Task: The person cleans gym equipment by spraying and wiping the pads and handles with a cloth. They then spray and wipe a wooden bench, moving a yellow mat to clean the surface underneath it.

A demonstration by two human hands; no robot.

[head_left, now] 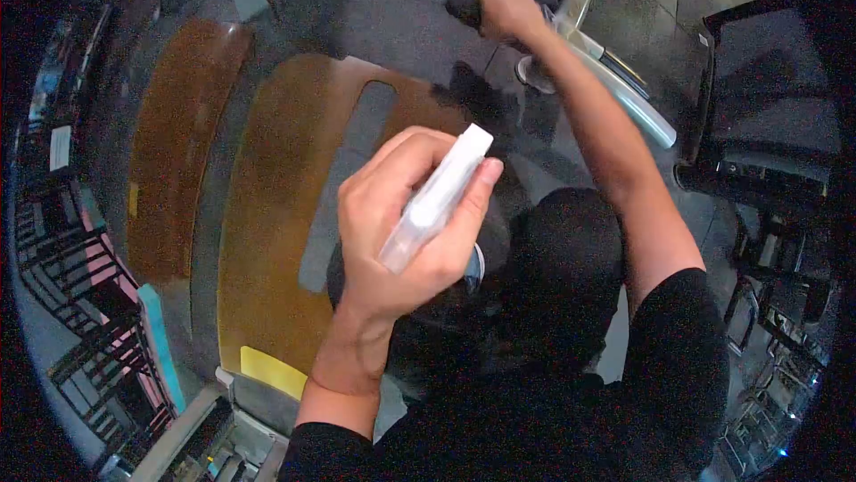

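My left hand (401,214) is closed around a spray bottle (437,192) in the middle of the view. Its white and translucent head is seen from above, with the square nozzle end pointing up and right. My thumb lies along its right side, and most of the bottle body is hidden below the hand. Farther out, my right arm is stretched forward. My right hand (513,14) is closed on a dark handle grip (462,2) with a silver end, beside a metal frame (615,81). Whether a cloth lies under the fingers cannot be seen.
Left of my hands lies a brown wooden board (267,170) with a grey slot, and a second brown board (183,152) beyond it. A yellow label (272,373) sits near the board's lower end. Dark padded equipment (767,81) stands at right.
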